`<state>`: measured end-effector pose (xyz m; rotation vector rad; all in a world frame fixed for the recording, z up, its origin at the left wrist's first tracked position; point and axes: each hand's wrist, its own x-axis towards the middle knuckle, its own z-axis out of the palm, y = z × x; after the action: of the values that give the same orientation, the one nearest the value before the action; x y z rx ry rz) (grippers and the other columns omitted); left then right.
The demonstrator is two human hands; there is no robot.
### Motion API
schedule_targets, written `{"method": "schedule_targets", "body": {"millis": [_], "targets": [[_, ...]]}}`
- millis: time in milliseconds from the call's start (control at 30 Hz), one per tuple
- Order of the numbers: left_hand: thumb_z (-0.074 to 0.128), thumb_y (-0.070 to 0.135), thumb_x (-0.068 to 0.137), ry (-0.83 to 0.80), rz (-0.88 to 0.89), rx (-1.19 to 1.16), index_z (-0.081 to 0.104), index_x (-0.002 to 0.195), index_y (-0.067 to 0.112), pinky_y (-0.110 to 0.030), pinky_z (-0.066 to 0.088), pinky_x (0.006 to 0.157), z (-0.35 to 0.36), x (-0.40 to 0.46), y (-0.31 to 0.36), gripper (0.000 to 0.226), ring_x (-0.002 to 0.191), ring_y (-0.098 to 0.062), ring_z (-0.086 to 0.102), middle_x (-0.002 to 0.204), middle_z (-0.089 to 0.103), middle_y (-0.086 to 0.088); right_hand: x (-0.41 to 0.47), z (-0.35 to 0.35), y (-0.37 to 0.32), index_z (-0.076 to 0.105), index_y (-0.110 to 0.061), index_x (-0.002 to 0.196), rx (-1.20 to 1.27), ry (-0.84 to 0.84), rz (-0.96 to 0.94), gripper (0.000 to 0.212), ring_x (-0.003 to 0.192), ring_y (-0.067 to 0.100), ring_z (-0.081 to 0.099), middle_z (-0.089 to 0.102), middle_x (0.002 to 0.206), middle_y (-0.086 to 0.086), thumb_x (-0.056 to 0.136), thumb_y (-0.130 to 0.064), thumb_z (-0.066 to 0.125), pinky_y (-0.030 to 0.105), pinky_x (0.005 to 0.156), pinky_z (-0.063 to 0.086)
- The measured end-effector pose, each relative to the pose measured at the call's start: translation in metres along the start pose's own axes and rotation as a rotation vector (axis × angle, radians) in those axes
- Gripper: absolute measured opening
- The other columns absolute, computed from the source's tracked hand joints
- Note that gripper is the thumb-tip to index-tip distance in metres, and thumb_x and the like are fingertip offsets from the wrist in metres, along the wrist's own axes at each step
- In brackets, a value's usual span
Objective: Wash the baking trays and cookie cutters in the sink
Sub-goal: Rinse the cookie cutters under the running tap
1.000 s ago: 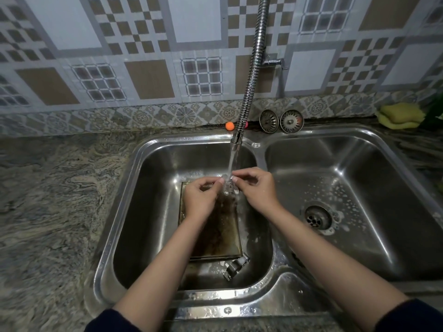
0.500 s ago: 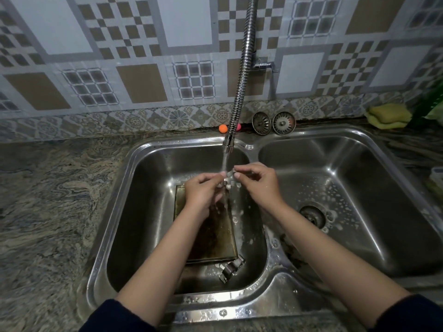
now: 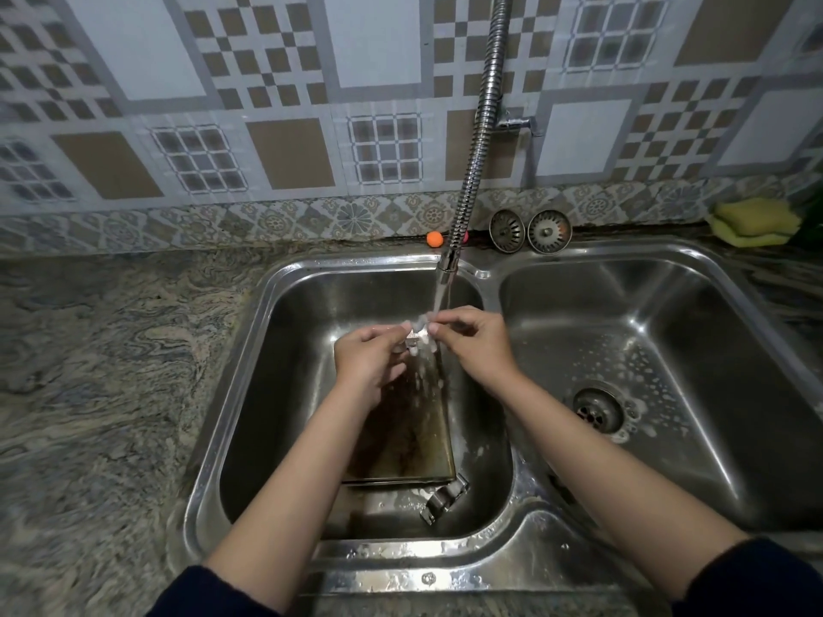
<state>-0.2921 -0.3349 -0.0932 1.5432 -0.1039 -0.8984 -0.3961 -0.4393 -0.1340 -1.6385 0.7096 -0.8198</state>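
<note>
Under the faucet [image 3: 446, 264] stream, a small cookie cutter [image 3: 413, 335] is pinched by the left hand [image 3: 367, 360] and right hand [image 3: 474, 342]. Below it, a baking tray [image 3: 403, 431] lies in the sink [image 3: 249, 394].

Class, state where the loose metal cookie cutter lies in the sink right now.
In the head view, the cookie cutter lies on the left basin floor, at the baking tray's near right corner, between the forearms.

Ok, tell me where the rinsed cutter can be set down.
Free: the right basin, bare but for suds around its drain, and the counter left of the sink. Crowded: the left basin, with the tray, another cutter at its near corner, both hands and the running water.
</note>
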Motion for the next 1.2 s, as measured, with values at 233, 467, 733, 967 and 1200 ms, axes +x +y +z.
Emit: {"method": "schedule_targets", "body": {"millis": [233, 467, 733, 967, 1200], "targets": [[0.073, 0.015, 0.08, -0.046, 0.062, 0.043, 0.069, 0.092, 0.006, -0.02, 0.053, 0.056, 0.001, -0.005, 0.003, 0.016, 0.079, -0.02, 0.067, 0.09, 0.07, -0.011, -0.004, -0.01, -0.007, 0.075, -0.016, 0.092, 0.09, -0.035, 0.04, 0.017, 0.079, 0.007, 0.067, 0.073, 0.087, 0.001, 0.079, -0.005, 0.073, 0.02, 0.071, 0.051], [0.065, 0.006, 0.085, -0.204, 0.124, 0.136, 0.071, 0.085, 0.019, -0.022, 0.054, 0.065, 0.008, -0.003, -0.003, 0.014, 0.084, -0.016, 0.069, 0.092, 0.072, -0.004, -0.006, -0.03, -0.011, 0.073, -0.011, 0.095, 0.071, 0.014, 0.002, 0.019, 0.076, 0.0, 0.066, 0.071, 0.085, -0.004, 0.079, -0.002, 0.072, 0.014, 0.071, 0.051], [0.061, 0.005, 0.088, -0.202, 0.168, 0.158, 0.071, 0.09, 0.018, -0.024, 0.056, 0.071, 0.003, -0.004, -0.003, 0.017, 0.082, -0.013, 0.069, 0.093, 0.071, -0.005, -0.006, -0.033, -0.014, 0.072, -0.008, 0.097, 0.12, -0.019, 0.049, 0.021, 0.078, 0.007, 0.068, 0.071, 0.087, -0.001, 0.079, 0.0, 0.071, 0.024, 0.076, 0.057], [0.054, 0.002, 0.092, -0.159, 0.193, 0.123, 0.069, 0.09, 0.018, -0.026, 0.055, 0.073, -0.013, -0.005, 0.004, 0.022, 0.084, -0.017, 0.069, 0.093, 0.07, -0.005, 0.001, -0.013, -0.018, 0.07, -0.001, 0.099, 0.138, -0.029, 0.099, 0.019, 0.065, -0.002, 0.065, 0.069, 0.08, 0.0, 0.08, 0.002, 0.069, 0.012, 0.062, 0.049], [0.054, 0.001, 0.092, -0.177, 0.188, 0.125, 0.068, 0.091, 0.015, -0.018, 0.054, 0.061, -0.002, -0.006, 0.005, 0.02, 0.079, -0.012, 0.068, 0.088, 0.069, -0.003, 0.001, -0.022, -0.02, 0.072, -0.009, 0.093, 0.173, -0.01, 0.17, 0.015, 0.067, 0.003, 0.066, 0.071, 0.085, 0.003, 0.081, 0.0, 0.07, 0.019, 0.064, 0.053]]}}
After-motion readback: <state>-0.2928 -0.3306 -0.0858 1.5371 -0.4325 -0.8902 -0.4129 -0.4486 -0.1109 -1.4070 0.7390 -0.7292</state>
